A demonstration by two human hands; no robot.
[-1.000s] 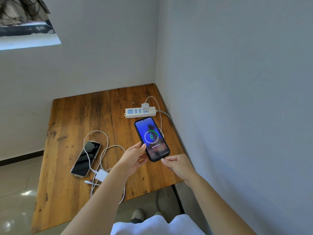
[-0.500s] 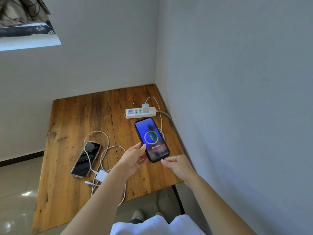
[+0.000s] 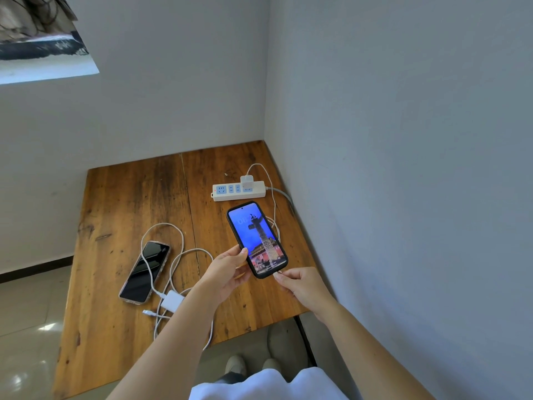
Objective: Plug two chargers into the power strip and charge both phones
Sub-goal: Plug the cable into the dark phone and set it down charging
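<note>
Screen change since prior frame: black phone (image 3: pixel 257 239) shows wallpaper instead of the charging ring. Left hand (image 3: pixel 227 269) grips its lower edge above the worktop (image 3: pixel 121 197); right hand (image 3: pixel 300 284) pinches the cable plug at its base. Second phone (image 3: pixel 145 271) lies flat, unplugged.

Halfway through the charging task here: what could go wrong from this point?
The left hand pinches the lit phone only at its lower edge while the right hand works the plug end; it may slip. The cable lies across the dark phone, so tugging the loose charger might drag it.
</note>
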